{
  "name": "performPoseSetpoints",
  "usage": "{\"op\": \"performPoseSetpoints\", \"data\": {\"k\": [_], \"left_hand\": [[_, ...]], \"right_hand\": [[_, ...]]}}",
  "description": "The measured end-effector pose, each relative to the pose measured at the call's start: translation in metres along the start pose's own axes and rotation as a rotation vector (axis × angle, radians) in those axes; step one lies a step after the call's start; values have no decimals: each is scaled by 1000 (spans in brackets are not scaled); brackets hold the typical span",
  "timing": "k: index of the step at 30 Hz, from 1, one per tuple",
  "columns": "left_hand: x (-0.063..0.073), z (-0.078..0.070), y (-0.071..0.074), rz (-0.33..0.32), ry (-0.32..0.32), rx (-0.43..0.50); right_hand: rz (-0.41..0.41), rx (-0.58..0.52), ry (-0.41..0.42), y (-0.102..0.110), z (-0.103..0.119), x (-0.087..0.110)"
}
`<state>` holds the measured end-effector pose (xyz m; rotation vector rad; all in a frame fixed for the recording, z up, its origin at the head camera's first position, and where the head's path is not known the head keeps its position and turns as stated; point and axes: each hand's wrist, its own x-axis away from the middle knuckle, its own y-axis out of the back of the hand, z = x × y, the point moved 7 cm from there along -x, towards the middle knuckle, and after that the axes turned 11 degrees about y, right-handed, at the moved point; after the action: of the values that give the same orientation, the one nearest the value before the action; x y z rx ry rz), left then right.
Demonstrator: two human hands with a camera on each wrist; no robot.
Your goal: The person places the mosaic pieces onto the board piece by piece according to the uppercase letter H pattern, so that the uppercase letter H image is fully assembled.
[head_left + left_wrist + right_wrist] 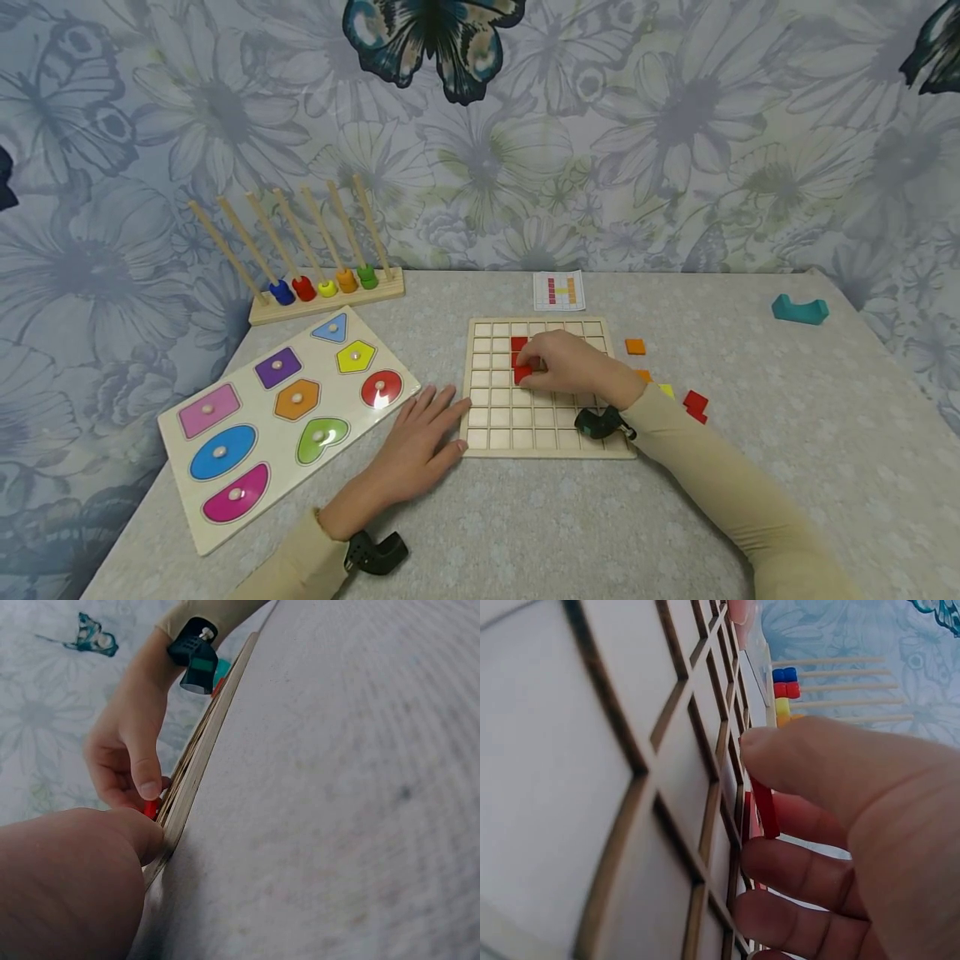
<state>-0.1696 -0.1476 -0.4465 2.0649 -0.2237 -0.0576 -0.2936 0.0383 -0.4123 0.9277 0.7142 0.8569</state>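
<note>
A wooden grid board (498, 417) lies on the table in front of the person. The right hand (566, 362) is over its upper middle and pinches a red square tile (763, 808) between thumb and fingers, tilted just at the grid. Beside those fingertips, red tiles (519, 344) sit in cells of one column, partly covered by the hand. With fingers spread, the left hand (420, 442) rests at the board's left edge, its fingertips and thumb touching or close to the frame. In the left wrist view the left thumb lies against the board's side.
Right of the board lie loose orange (635, 347), yellow (667, 390) and red tiles (696, 402). A pattern card (559, 292) lies behind it. Leftward are a shape puzzle (300, 450) and a peg stand (330, 305) with coloured beads. A teal holder (799, 310) stands far right.
</note>
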Motion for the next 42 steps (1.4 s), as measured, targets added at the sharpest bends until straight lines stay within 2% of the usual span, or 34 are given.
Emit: {"op": "performPoseSetpoints", "data": {"k": [12,29,37,42], "left_hand": [[1,2,-1,11,7,0],[4,5,0,4,-13,4],[3,5,-1,-11,-23,4],[4,6,-1,-18,-26,7]], "right_hand": [[9,21,-33,-6,4,-3],[1,11,-57,-10,7,-3],[5,23,-29,-5,6,0],[-10,66,-50,8,-2,14]]}}
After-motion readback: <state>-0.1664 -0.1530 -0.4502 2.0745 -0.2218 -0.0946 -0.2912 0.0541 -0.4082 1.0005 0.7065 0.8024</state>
